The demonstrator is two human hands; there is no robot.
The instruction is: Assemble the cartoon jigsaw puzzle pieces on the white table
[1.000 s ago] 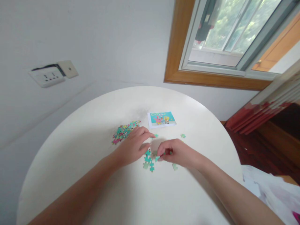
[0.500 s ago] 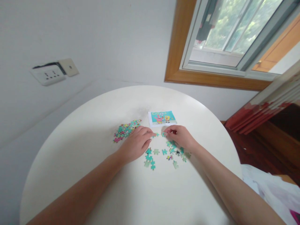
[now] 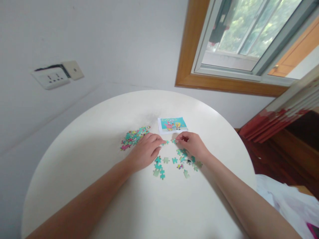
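On the white round table, my left hand (image 3: pixel 146 149) lies with its fingertips pressing a small teal puzzle piece (image 3: pixel 167 142) against the tabletop. Facing it, my right hand (image 3: pixel 193 143) is closed in a pinch on another teal puzzle piece (image 3: pixel 173 141), a small gap away from the first. A heap of mixed puzzle pieces (image 3: pixel 134 136) is beside my left hand, partly covered by it. Nearer to me are a cluster of teal pieces (image 3: pixel 158 167), a pale green piece (image 3: pixel 166 160) and a teal piece (image 3: pixel 174 160). More loose pieces (image 3: pixel 183 159) lie below my right hand and wrist.
A picture card (image 3: pixel 172 125) with cartoon figures lies just beyond my hands. The white table (image 3: pixel 82 146) stands against a wall with a socket (image 3: pixel 52 78). A wood-framed window (image 3: pixel 184 78), a red and white curtain (image 3: pixel 264 122) and white plastic bags (image 3: pixel 286 202) are at the right.
The right-hand piece has turned slightly and lies flatter near the table, with my right fingers shifted a little to the right. My left hand stays nearly still.
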